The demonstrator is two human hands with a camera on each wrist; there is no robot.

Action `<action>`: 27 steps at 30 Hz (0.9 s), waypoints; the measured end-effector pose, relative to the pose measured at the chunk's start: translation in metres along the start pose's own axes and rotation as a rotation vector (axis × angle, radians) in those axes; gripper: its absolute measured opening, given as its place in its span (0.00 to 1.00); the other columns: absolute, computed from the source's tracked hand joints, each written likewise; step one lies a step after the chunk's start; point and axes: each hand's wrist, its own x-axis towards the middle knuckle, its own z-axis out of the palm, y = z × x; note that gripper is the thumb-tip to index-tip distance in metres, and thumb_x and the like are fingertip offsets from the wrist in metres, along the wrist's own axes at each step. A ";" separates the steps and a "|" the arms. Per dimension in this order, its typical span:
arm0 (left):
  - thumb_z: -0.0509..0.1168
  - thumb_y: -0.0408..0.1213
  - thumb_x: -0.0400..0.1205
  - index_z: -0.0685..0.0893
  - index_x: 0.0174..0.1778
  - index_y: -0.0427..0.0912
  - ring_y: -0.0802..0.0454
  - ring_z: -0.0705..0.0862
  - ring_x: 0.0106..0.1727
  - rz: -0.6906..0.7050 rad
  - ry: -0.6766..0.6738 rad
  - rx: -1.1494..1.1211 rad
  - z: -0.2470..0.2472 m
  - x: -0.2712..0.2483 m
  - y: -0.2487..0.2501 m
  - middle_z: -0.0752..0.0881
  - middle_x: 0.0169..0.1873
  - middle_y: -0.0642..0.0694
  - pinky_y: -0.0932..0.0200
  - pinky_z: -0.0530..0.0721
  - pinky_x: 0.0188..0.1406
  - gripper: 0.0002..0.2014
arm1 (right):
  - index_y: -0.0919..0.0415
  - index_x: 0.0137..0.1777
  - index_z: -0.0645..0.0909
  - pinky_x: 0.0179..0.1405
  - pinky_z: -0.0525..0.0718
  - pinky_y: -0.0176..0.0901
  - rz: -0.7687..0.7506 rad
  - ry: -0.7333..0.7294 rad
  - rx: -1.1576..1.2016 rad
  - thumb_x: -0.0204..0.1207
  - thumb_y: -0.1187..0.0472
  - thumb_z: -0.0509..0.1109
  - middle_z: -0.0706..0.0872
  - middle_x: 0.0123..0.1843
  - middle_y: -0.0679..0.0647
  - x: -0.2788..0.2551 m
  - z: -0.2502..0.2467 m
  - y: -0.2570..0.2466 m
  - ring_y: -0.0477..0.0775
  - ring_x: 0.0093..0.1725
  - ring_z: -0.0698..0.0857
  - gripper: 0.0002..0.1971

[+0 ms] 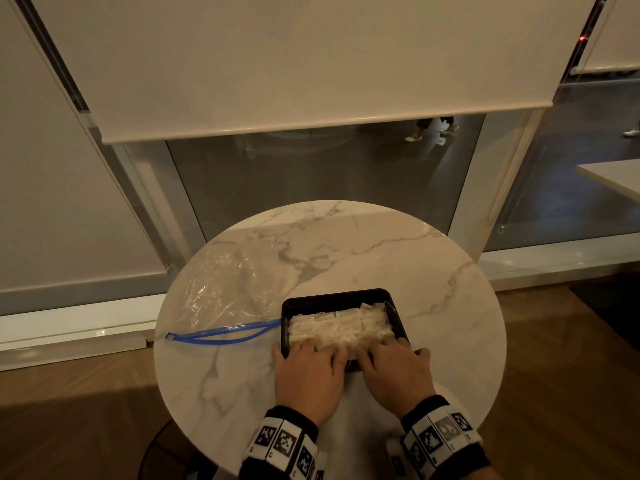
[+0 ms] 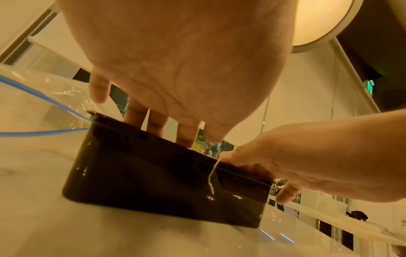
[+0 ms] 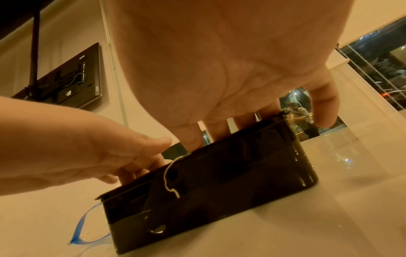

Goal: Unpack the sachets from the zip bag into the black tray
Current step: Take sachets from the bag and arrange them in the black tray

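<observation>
The black tray sits on the near middle of the round marble table, packed with white sachets. My left hand and right hand lie side by side over the tray's near edge, fingers stretched onto the sachets. In the left wrist view my left hand's fingers dip behind the tray's wall. A thin white string hangs over the near wall. The clear zip bag lies flat on the left, its blue zip open and touching the tray.
The table's edge curves close around the tray, with wooden floor below. A glass wall with a lowered roller blind stands behind the table. Bare marble lies right of and beyond the tray.
</observation>
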 end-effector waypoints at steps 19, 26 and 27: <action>0.42 0.62 0.86 0.84 0.63 0.56 0.49 0.74 0.69 -0.018 -0.008 0.087 0.001 0.004 0.002 0.82 0.63 0.52 0.38 0.61 0.71 0.28 | 0.48 0.47 0.85 0.62 0.65 0.59 -0.028 0.127 0.049 0.83 0.41 0.51 0.85 0.50 0.46 0.000 0.001 -0.003 0.50 0.55 0.81 0.21; 0.46 0.50 0.89 0.83 0.62 0.53 0.48 0.77 0.64 0.165 -0.086 -0.119 0.011 0.015 0.006 0.83 0.59 0.49 0.47 0.75 0.65 0.20 | 0.53 0.49 0.81 0.55 0.77 0.47 -0.273 0.062 0.175 0.86 0.51 0.52 0.86 0.51 0.50 0.010 0.006 -0.002 0.52 0.50 0.83 0.16; 0.47 0.49 0.89 0.84 0.62 0.52 0.48 0.78 0.64 0.160 -0.093 -0.123 0.011 0.016 0.007 0.84 0.59 0.49 0.47 0.75 0.64 0.20 | 0.53 0.49 0.81 0.51 0.75 0.46 -0.280 0.068 0.174 0.86 0.51 0.52 0.86 0.51 0.50 0.011 0.008 -0.001 0.52 0.50 0.83 0.16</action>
